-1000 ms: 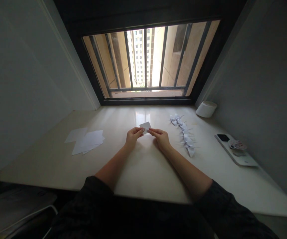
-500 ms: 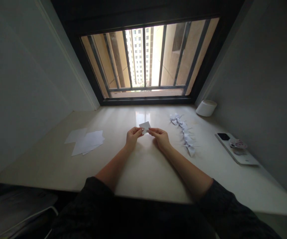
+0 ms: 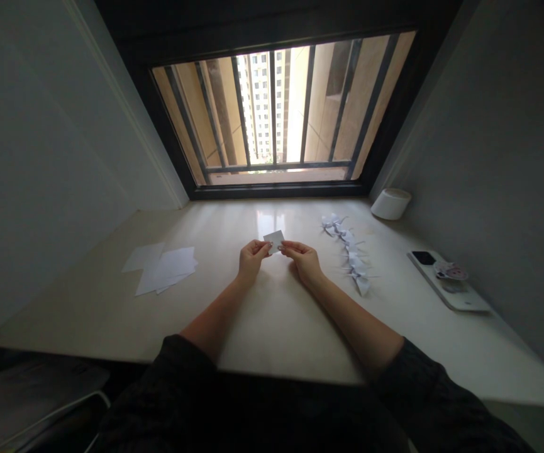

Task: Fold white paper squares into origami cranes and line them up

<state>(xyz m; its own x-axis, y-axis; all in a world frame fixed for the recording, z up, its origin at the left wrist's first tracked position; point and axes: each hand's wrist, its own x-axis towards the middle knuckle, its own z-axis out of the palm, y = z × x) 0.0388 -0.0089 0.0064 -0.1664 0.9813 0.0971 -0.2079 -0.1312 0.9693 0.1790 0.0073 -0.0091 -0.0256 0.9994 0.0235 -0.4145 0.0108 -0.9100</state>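
A small folded piece of white paper is held just above the pale desk, in front of the window. My left hand pinches its left edge with closed fingers. My right hand pinches its right edge the same way. Both forearms reach forward from dark sleeves at the near edge of the desk.
A loose stack of white paper sheets lies at the left. A row of several folded paper figures runs along the right. A white phone with a sticker and a white round pot sit at the far right. A barred window closes the back.
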